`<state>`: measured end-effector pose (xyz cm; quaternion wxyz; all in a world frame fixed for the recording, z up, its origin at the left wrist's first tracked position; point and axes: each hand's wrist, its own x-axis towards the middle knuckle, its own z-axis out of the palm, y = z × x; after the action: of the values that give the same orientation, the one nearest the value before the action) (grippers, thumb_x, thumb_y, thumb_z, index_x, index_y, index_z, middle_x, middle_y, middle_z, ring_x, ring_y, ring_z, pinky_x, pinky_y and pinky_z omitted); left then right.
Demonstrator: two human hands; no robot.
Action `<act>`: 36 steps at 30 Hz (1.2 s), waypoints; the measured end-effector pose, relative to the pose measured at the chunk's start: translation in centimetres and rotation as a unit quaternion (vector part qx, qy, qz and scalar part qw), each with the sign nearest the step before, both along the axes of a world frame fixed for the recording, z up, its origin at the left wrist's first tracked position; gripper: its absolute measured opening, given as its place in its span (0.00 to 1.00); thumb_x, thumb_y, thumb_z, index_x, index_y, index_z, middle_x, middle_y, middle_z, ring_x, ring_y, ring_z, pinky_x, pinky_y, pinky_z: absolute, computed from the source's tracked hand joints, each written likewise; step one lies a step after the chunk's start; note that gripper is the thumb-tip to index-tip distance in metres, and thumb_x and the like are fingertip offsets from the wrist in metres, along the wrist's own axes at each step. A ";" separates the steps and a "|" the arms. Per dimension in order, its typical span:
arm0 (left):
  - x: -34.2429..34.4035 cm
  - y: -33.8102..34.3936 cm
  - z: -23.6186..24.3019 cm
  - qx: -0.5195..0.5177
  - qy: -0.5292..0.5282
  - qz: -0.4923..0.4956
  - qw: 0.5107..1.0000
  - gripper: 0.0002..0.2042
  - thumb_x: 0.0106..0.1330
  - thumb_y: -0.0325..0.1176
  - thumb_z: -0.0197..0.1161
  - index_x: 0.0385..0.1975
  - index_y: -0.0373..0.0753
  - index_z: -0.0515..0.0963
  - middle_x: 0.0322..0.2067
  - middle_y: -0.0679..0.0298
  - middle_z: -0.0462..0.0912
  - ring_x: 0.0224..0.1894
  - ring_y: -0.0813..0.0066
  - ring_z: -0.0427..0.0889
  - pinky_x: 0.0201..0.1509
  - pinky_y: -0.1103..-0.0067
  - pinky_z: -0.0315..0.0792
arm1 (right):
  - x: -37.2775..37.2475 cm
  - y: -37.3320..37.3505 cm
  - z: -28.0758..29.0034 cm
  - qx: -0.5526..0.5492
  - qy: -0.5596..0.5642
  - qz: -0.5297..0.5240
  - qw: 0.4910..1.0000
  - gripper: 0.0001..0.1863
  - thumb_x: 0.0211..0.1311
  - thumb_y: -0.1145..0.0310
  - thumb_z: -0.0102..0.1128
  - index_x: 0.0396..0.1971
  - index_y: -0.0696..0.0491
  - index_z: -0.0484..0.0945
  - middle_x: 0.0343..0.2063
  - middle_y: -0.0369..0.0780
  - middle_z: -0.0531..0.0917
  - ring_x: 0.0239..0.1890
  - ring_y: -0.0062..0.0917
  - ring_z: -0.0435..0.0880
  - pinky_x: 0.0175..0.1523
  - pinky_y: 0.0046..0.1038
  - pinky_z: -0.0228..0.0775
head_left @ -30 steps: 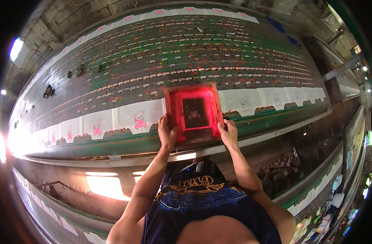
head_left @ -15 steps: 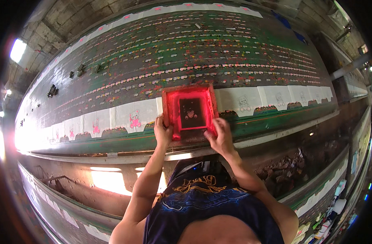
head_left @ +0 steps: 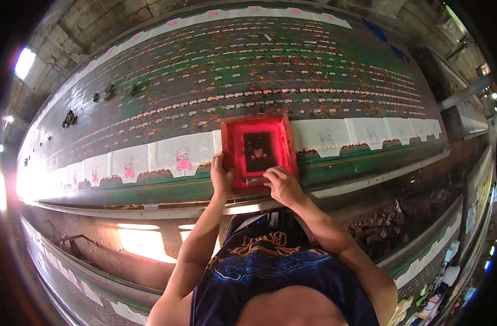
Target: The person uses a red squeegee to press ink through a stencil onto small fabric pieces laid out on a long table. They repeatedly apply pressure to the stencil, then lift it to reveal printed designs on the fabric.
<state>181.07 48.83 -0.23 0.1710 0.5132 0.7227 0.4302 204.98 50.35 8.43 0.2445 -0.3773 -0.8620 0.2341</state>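
Note:
A red-inked wooden printing screen (head_left: 284,137) with a dark central window showing a bear design lies on the row of white cut pieces (head_left: 338,131) along the long table's near edge. My left hand (head_left: 222,173) grips the frame's lower left side. My right hand (head_left: 282,186) is closed on a short bar, apparently a squeegee (head_left: 255,180), inside the frame's lower part. Pieces to the left carry pink bears (head_left: 182,158); those to the right show fainter bear outlines.
The long green-grey table (head_left: 112,190) is speckled with rows of small printed marks. Dark lumpy objects (head_left: 69,119) sit at its left, blue objects (head_left: 374,30) at the far right. Another table (head_left: 58,258) runs behind me; a pipe (head_left: 466,91) crosses at the right.
My right hand has moved left from the frame's right side onto the bar at its bottom. My left hand stays on the frame.

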 end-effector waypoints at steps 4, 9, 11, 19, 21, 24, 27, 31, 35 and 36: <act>0.1 -0.1 0.0 0.001 0.002 0.001 1.000 0.31 0.48 0.24 0.65 0.59 0.30 0.74 0.49 0.49 0.80 0.53 0.49 0.81 0.58 0.66 0.75 | -0.3 -0.3 -2.0 0.083 0.011 -0.002 0.997 0.13 0.51 0.83 0.58 0.39 0.58 0.76 0.41 0.44 0.81 0.48 0.41 0.80 0.54 0.40 0.76; 0.0 -0.1 -0.5 -0.018 -0.011 0.002 1.000 0.31 0.48 0.24 0.65 0.59 0.29 0.74 0.49 0.49 0.80 0.53 0.48 0.80 0.58 0.66 0.75 | -2.2 7.0 -3.8 0.097 -0.006 -0.030 0.995 0.13 0.52 0.83 0.59 0.40 0.58 0.77 0.42 0.43 0.81 0.49 0.41 0.81 0.53 0.40 0.77; 0.2 -0.1 -0.2 -0.028 -0.034 -0.001 0.999 0.31 0.48 0.24 0.64 0.59 0.29 0.74 0.48 0.49 0.80 0.53 0.47 0.80 0.58 0.65 0.75 | -2.8 10.4 -4.1 0.057 -0.009 -0.041 0.997 0.11 0.55 0.82 0.61 0.40 0.58 0.78 0.42 0.44 0.83 0.49 0.41 0.81 0.53 0.40 0.77; 0.5 -0.1 0.5 -0.004 -0.032 -0.012 0.999 0.31 0.48 0.23 0.63 0.59 0.29 0.74 0.50 0.49 0.79 0.54 0.47 0.80 0.59 0.66 0.74 | -3.6 14.5 -3.5 0.040 0.000 -0.055 0.998 0.08 0.59 0.78 0.65 0.38 0.58 0.80 0.40 0.43 0.84 0.48 0.43 0.81 0.51 0.41 0.76; 0.2 -0.3 0.5 -0.018 -0.035 -0.014 0.999 0.31 0.49 0.23 0.63 0.60 0.29 0.73 0.51 0.48 0.78 0.55 0.46 0.78 0.60 0.64 0.74 | -3.4 11.5 -3.4 0.043 0.005 -0.046 0.998 0.09 0.58 0.79 0.64 0.39 0.57 0.79 0.40 0.43 0.83 0.47 0.43 0.81 0.51 0.42 0.76; 0.0 -0.3 0.6 -0.045 -0.051 -0.018 0.998 0.31 0.51 0.23 0.64 0.61 0.29 0.71 0.53 0.47 0.76 0.57 0.45 0.76 0.61 0.62 0.73 | -2.2 4.9 -2.4 0.044 0.004 -0.032 0.998 0.12 0.54 0.83 0.61 0.39 0.57 0.78 0.41 0.43 0.82 0.47 0.43 0.80 0.53 0.41 0.75; 0.4 -0.3 1.2 -0.046 -0.052 -0.018 0.997 0.31 0.51 0.23 0.64 0.61 0.29 0.71 0.52 0.46 0.76 0.56 0.44 0.77 0.61 0.62 0.73 | -0.3 -0.3 -2.8 0.042 -0.044 -0.031 0.998 0.18 0.52 0.82 0.61 0.46 0.58 0.79 0.45 0.43 0.82 0.53 0.41 0.80 0.62 0.40 0.73; 0.5 -0.3 2.0 -0.052 -0.065 -0.021 0.996 0.31 0.51 0.22 0.62 0.60 0.29 0.71 0.52 0.46 0.76 0.55 0.44 0.77 0.60 0.62 0.73 | 1.1 -2.3 -0.3 -0.013 -0.045 -0.008 0.999 0.22 0.55 0.73 0.68 0.51 0.59 0.79 0.49 0.46 0.81 0.56 0.43 0.79 0.66 0.42 0.70; 0.4 -0.2 0.7 -0.027 -0.040 -0.004 0.999 0.30 0.49 0.22 0.61 0.59 0.28 0.74 0.46 0.50 0.78 0.46 0.55 0.81 0.53 0.67 0.76 | 2.9 -0.8 0.3 -0.009 0.019 -0.158 0.987 0.27 0.63 0.58 0.70 0.52 0.64 0.78 0.50 0.51 0.81 0.55 0.49 0.79 0.63 0.43 0.70; 0.3 0.0 0.6 -0.023 -0.028 -0.009 0.999 0.30 0.50 0.20 0.62 0.59 0.28 0.74 0.47 0.52 0.79 0.47 0.57 0.82 0.53 0.69 0.76 | 3.6 0.0 -1.1 0.004 0.004 -0.230 0.973 0.27 0.64 0.56 0.69 0.52 0.65 0.79 0.49 0.52 0.81 0.55 0.50 0.79 0.63 0.44 0.70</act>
<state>181.42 48.79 0.37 0.2071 0.5035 0.7223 0.4265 208.58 50.35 7.28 0.2965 -0.5636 -0.7522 0.1692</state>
